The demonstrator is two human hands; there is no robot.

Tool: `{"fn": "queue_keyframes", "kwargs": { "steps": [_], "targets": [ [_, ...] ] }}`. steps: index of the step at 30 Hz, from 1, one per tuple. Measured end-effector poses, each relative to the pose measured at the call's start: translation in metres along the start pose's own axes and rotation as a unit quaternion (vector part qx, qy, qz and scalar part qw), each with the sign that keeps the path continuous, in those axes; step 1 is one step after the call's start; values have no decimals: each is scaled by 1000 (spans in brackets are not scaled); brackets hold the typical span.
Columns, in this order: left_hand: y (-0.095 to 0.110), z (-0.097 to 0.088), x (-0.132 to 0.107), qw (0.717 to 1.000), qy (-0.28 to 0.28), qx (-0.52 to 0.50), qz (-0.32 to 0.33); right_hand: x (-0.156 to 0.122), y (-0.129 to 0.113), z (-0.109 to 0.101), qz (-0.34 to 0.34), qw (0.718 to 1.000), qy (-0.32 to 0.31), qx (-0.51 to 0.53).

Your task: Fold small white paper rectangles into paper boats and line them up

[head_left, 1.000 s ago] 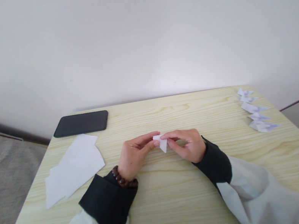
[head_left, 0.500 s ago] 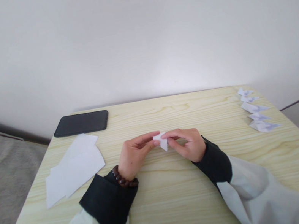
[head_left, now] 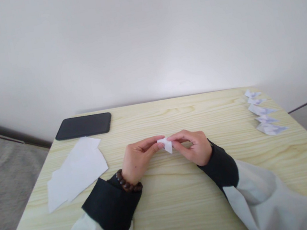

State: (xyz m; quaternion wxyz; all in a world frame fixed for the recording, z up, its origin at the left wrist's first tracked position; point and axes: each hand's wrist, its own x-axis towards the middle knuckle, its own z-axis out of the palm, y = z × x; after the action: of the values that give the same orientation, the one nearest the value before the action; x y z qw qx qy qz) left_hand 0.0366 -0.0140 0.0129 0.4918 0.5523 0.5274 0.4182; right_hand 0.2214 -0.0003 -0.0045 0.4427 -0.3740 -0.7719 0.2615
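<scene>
A small folded piece of white paper point(head_left: 166, 145) is held just above the middle of the table, between my two hands. My left hand point(head_left: 142, 156) pinches its left side between thumb and fingers. From the other side, my right hand point(head_left: 192, 146) grips the paper's right edge with thumb and fingertips. Its lower corner points down toward me. The finer folds are too small to make out, and the fingertips cover part of the edges.
Loose sheets of white paper point(head_left: 77, 170) lie overlapping at the left. Behind them rests a black phone point(head_left: 83, 126). Several folded white paper figures point(head_left: 262, 109) stand in a column along the right side of the wooden table point(head_left: 177, 214). A white wall point(head_left: 141, 45) rises behind.
The right fingers have shifted slightly on the paper, baring more of its upper face. Both hands stay in nearly the same place.
</scene>
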Motion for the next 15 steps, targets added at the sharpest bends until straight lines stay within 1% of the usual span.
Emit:
{"fn": "queue_keyframes", "kwargs": {
  "steps": [8,15],
  "targets": [
    [1,-1,-1,1000,3,1,2,1,-4,-1,20,998,-19,54],
    [0,-1,-1,1000,8,0,3,1,-2,3,27,999,3,43]
  ]
}}
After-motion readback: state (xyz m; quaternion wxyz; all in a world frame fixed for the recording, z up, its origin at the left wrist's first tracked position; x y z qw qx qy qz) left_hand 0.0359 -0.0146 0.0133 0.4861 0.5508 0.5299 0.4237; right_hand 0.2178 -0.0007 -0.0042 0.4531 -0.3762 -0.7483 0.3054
